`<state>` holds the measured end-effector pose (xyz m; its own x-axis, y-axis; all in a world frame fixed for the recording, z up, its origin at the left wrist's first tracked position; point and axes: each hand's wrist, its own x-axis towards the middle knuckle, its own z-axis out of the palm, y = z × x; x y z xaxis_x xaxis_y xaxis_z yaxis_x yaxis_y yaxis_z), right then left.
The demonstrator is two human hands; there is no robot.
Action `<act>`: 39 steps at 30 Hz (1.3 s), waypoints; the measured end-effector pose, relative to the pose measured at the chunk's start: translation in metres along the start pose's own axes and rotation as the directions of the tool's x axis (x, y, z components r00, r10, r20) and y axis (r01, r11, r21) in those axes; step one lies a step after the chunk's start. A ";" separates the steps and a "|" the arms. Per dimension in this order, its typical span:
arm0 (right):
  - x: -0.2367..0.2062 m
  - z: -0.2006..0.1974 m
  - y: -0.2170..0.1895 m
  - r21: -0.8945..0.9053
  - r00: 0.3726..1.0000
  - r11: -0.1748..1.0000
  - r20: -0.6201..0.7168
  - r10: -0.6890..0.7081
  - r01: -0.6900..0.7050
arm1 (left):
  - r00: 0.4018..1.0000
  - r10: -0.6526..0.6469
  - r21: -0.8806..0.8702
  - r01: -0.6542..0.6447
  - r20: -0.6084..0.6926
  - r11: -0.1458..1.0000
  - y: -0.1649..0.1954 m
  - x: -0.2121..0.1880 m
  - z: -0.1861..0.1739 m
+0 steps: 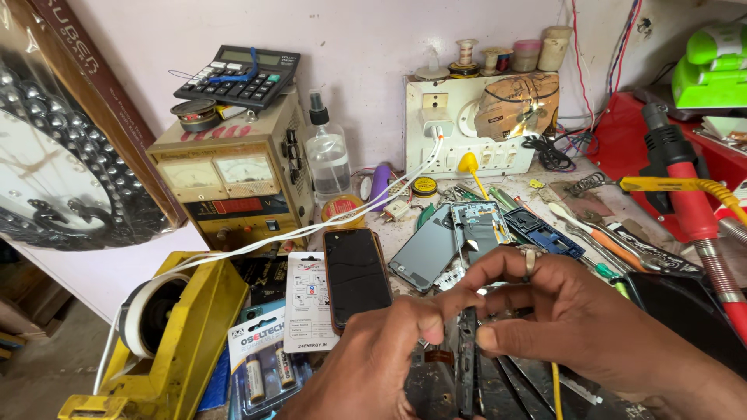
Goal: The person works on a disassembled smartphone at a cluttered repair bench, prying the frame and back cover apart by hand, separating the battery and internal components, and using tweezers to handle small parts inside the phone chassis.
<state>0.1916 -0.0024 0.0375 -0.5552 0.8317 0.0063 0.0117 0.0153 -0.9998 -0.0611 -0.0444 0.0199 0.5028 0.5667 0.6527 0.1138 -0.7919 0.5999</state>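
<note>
My left hand [372, 365] and my right hand [560, 315] meet low in the middle of the bench, both pinching a thin dark phone frame [466, 359] held on edge. The right hand wears a ring and its fingers curl over the top of the frame; its thumb presses the frame's side. The left thumb and forefinger grip the frame's left face, where a small metal part and a copper-coloured patch show. Just beyond the hands lie a black phone [356, 276], a grey back cover [426, 250] and an opened phone body [479, 227].
A yellow tape dispenser [175, 334] and battery packs [264, 362] sit at the left. A beige power supply [233, 175] with a calculator [237, 75] stands behind. A white socket board [467, 124], a spray bottle [327, 155], screwdrivers [599, 233] and a red hot-air tool [689, 194] crowd the back and right.
</note>
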 end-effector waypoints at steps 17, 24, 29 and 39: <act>-0.014 0.017 0.009 -0.171 0.962 0.947 0.066 -0.263 0.271 | 0.968 0.008 -0.048 -0.020 -0.252 0.999 -0.006 0.004 0.011; -0.012 0.020 0.041 -0.466 0.862 0.759 0.014 -0.507 0.454 | 0.897 -0.223 -0.386 0.064 -0.382 0.920 -0.013 0.011 0.025; -0.007 0.018 0.046 -0.463 0.862 0.763 0.006 -0.506 0.451 | 0.838 -0.331 -0.347 0.184 -0.434 0.920 -0.010 0.019 0.025; -0.007 0.010 0.041 -0.688 0.870 0.614 0.053 -0.489 0.387 | 0.811 -0.365 -0.237 0.284 -0.458 0.929 0.004 0.029 0.020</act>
<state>0.1879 -0.0135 -0.0042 -0.5333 0.6869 0.4937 0.3639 0.7131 -0.5992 -0.0290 -0.0353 0.0320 -0.0265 0.8526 0.5220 0.0453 -0.5206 0.8526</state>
